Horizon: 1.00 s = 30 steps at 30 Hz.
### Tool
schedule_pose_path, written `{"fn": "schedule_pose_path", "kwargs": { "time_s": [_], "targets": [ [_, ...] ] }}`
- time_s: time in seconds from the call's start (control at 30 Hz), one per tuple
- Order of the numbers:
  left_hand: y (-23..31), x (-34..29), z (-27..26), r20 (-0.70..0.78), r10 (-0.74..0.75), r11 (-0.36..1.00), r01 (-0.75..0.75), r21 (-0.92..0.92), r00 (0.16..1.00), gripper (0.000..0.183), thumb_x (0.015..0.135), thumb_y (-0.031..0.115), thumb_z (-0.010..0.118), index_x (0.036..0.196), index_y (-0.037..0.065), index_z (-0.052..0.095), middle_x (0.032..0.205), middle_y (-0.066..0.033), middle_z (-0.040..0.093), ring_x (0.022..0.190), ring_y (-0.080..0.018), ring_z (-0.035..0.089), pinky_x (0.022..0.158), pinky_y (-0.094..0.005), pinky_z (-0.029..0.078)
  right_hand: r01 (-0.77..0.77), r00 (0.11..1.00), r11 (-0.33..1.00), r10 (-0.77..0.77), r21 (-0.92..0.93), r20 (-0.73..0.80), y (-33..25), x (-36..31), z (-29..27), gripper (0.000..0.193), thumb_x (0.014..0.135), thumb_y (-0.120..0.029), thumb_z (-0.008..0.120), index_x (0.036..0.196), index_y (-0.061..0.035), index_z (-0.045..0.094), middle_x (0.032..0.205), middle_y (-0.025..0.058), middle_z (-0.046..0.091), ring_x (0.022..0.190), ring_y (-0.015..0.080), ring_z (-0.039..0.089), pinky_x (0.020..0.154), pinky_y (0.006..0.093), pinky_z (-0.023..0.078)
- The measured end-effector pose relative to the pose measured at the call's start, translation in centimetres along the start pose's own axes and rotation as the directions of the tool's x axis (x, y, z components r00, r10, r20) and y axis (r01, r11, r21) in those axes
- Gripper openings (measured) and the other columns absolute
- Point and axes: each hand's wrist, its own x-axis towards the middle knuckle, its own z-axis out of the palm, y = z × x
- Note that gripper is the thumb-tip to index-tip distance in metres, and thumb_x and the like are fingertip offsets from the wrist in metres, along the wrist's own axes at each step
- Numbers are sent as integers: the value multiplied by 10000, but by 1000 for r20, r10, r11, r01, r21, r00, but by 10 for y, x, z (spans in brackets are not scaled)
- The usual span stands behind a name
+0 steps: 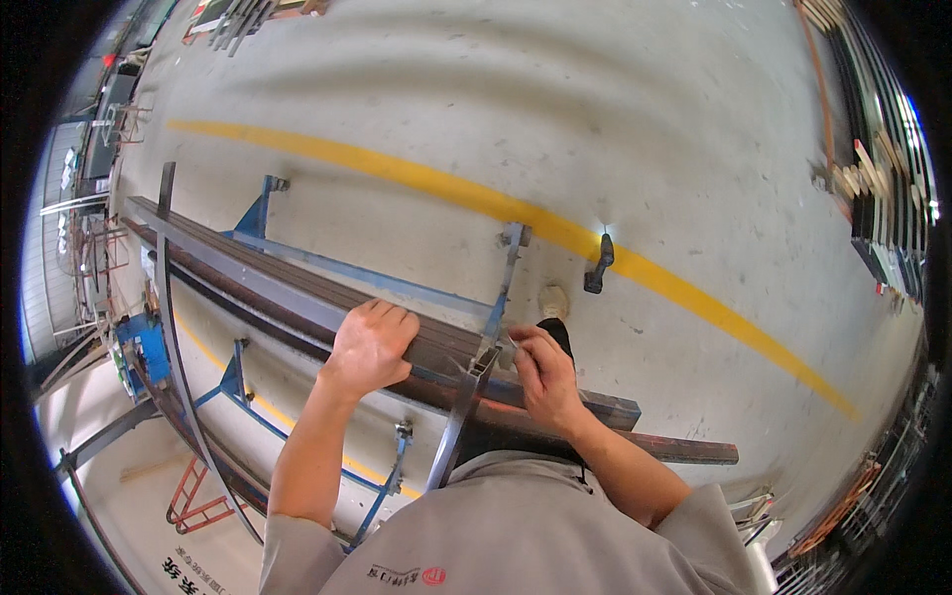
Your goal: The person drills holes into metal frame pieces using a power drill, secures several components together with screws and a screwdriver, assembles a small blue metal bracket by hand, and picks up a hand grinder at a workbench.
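Right now, the left hand [372, 342] rests on the long brown profiles [283, 275], its fingers curled in at their near edge; whether this grip clasps anything, I cannot tell. The right hand [545, 375] is bent just beside the open end of a grey profile [458, 416], thumb and fingertips drawn together — what lies between them is too small to make out, so I cannot tell if that grip holds a piece.

The brown profiles lie side by side across a blue stand [397, 285], running from the far left to beneath the hands. The grey profile slants from the person's waist up to them, between the two forearms. Farther left, a narrow dark bar [165, 297] crosses the bundle. Beyond the right hand, a cordless drill [595, 275] is on the floor [694, 198] by a yellow line [436, 181].
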Motion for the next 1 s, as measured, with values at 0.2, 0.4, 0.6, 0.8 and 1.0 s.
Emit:
{"fn": "schedule_pose_path", "kwargs": {
  "time_s": [0.2,0.4,0.6,0.8,1.0],
  "targets": [
    [-1,0,-7,-12,-3,1000,3,29,1000,360,469,105,717,791,57,562,767,-104,577,747,-324,594,666,-423,499,-523,701,406,705,750,107,2,-1,58,240,1024,-245,504,1093,-40,609,939,60,640,820,171,602,749,332,508],
    [-7,-5,-45,-98,38,997,-44,-57,994,329,517,176,737,762,84,537,719,-96,556,719,-326,602,636,-439,493,-531,519,40,805,847,288,11,9,68,270,959,-329,501,932,-71,573,791,88,583,769,237,588,659,407,494],
    [-5,-35,-106,-138,-15,1000,11,-28,990,257,576,158,715,739,67,538,731,-94,575,734,-325,606,642,-433,490,-504,683,519,729,691,-50,-32,0,72,355,981,-389,471,907,-51,551,941,114,589,865,291,598,776,481,516],
    [24,-88,-139,-165,7,999,-15,-49,986,190,593,162,702,708,71,582,707,-107,606,721,-339,630,628,-451,504,-543,650,714,691,443,-317,-14,35,111,457,1032,-317,412,1289,41,531,1263,176,582,1068,361,595,944,534,495],
    [43,-108,-112,84,-4,998,9,-69,996,153,636,163,688,756,68,682,748,-141,685,777,-380,679,675,-482,532,-343,861,830,465,440,-205,-17,50,135,315,1016,-233,448,1187,4,566,1148,149,630,992,285,621,881,416,516]
  ]
}}
